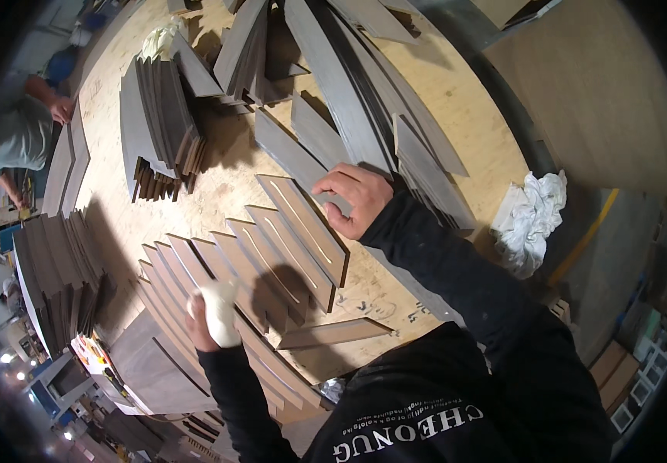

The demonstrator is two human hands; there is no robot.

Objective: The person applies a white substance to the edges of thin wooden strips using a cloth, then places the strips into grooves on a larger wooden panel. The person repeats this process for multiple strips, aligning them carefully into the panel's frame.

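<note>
My left hand (204, 328) is wrapped round a white squeeze bottle (221, 312), held over a fanned row of thin wooden strips (210, 258). Pale lines of what looks like glue run along several brown strips at the right end of that row, the last being a notched strip (302, 220). My right hand (355, 199) is curved beside it, thumb and forefinger apart, over the lower end of a grey strip (283, 147). Whether those fingers touch the strip is hard to make out. A short loose strip (333, 333) lies slanted close to my body.
Stacks of grey strips stand at the far left (156, 123) and left edge (59, 270) of the wooden table (484, 116). Long grey boards (341, 85) lie beyond my right hand. A crumpled white cloth (530, 220) lies at right. Another person's hand (61, 109) shows far left.
</note>
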